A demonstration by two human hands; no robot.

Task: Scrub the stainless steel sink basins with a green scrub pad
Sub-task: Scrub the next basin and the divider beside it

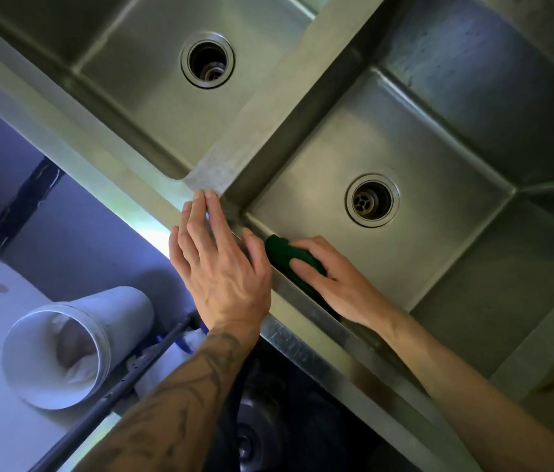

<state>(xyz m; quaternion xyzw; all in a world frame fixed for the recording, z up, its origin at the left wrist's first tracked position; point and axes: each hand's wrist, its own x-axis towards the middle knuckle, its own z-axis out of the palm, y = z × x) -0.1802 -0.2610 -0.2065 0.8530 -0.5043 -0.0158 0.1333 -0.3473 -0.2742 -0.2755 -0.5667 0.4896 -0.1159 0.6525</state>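
Steel filled most of the view: two basins side by side, parted by a flat divider (289,97) that ran from the far side down to the near rim (153,195). The right hand (333,284) reached over that rim into the right basin (439,158) and pressed the pad (284,255) against the near wall, close to the near left corner. Its fingers were curled over the green pad, gripping it. The left hand (221,264) lay flat and open on the rim, holding nothing, fingertips touching the spot where divider met rim, thumb hooked over the inner edge just beside the pad.

Room to move lay to the right along the near wall and out across the bare basin floor, where only the drain (371,201) broke the surface, well apart from the pad. The left basin (139,80) stood bare too, its own drain (207,59) near the middle.

The divider's near end looked dull and whitish against the brushed metal around it. Below the rim, on the left, a white pipe (74,352) lay on a pale floor, with a dark rod (125,383) slanting beside it.
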